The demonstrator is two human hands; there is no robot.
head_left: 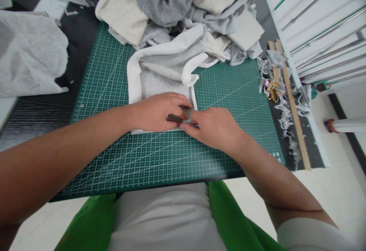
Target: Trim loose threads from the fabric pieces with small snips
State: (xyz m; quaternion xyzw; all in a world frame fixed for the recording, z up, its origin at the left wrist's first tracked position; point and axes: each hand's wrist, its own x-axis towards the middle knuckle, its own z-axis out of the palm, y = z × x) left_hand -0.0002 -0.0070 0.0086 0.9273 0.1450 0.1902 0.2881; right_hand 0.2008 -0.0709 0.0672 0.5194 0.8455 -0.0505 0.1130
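A piece of light grey fabric with a wide white border (160,85) lies on the green cutting mat (228,90), its far end bunched and curling. My left hand (157,111) rests on the near part of it, fingers stretched toward the right and slightly bent. At the fabric's near right corner, my right hand (217,129) pinches the edge between thumb and forefinger. The two hands' fingertips almost meet there. A tiny dark blue spot shows by the right fingertips, too small to name.
A heap of grey and cream cloths (168,7) covers the mat's far edge. To the right lie gold-handled scissors (273,90), fabric scraps and a wooden strip (294,117). White sheeting (31,52) is at left. Metal poles (328,52) stand beyond the table's right edge.
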